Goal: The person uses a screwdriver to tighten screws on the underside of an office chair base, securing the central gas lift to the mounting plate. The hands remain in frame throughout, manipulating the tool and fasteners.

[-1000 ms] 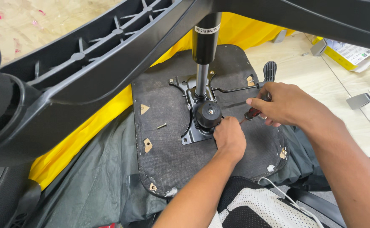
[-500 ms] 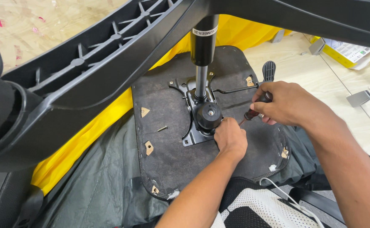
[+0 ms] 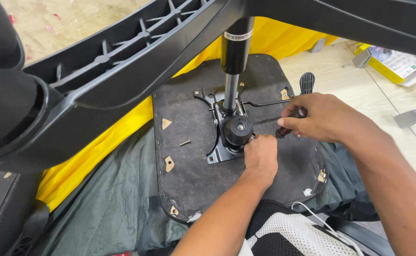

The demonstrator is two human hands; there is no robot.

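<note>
— Item one, hands?

— My left hand [image 3: 261, 154], centre frame, fingers curled shut at the lower right corner of the metal mounting plate [image 3: 222, 142]; what they pinch, I cannot tell. My right hand [image 3: 323, 117] is closed round the dark-handled screwdriver [image 3: 288, 124], right of centre.

— Changes?

— The left hand has crept a little nearer the plate's edge; the screwdriver tip now angles in beside it. The fixing is being worked there.

— Other stock?

— Loose screw [image 3: 184, 142] on the seat underside [image 3: 189, 166], unmoved.
</note>
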